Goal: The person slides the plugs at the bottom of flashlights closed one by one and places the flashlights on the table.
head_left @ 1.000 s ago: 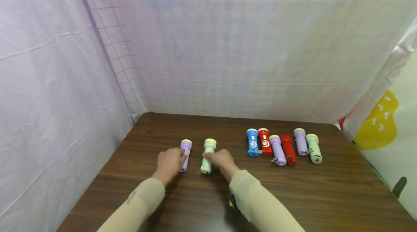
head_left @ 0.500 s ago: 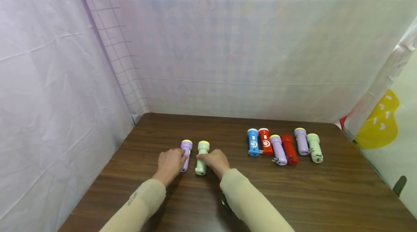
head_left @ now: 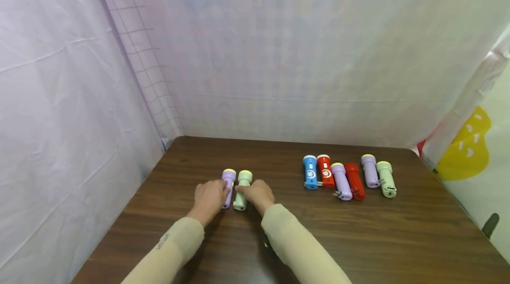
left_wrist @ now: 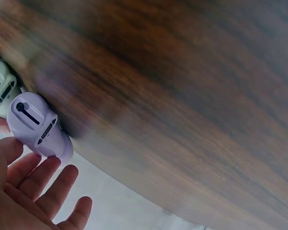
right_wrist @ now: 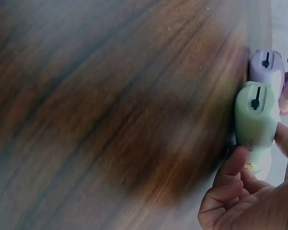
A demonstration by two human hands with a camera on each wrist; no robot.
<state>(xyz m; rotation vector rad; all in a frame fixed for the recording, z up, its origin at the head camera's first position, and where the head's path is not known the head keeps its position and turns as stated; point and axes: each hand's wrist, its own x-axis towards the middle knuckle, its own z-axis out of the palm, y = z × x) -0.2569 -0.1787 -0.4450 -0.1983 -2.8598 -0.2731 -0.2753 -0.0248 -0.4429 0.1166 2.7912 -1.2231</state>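
A purple flashlight (head_left: 229, 177) lies on the table under my left hand (head_left: 208, 200), lens end pointing away from me. In the left wrist view, thumb and fingers hold this purple flashlight (left_wrist: 42, 127) from its two sides. Close to its right, almost parallel, lies a pale green flashlight (head_left: 245, 177), which my right hand (head_left: 256, 194) grips between thumb and fingers. The right wrist view shows the slotted tail of the green flashlight (right_wrist: 257, 120) right beside the purple one (right_wrist: 268, 72). Whether the two touch along their full length is hidden.
Further right on the brown table (head_left: 358, 235) lie a blue flashlight (head_left: 310, 172), a red one (head_left: 326, 172), a purple one (head_left: 341, 182), another red one (head_left: 354, 181), then a purple (head_left: 370, 171) and a green one (head_left: 386, 179). Cloth walls (head_left: 279, 53) stand behind and left.
My right hand has slid the green flashlight leftward over the table, from a clear gap to close beside the purple one. The left hand and its flashlight have stayed nearly still.
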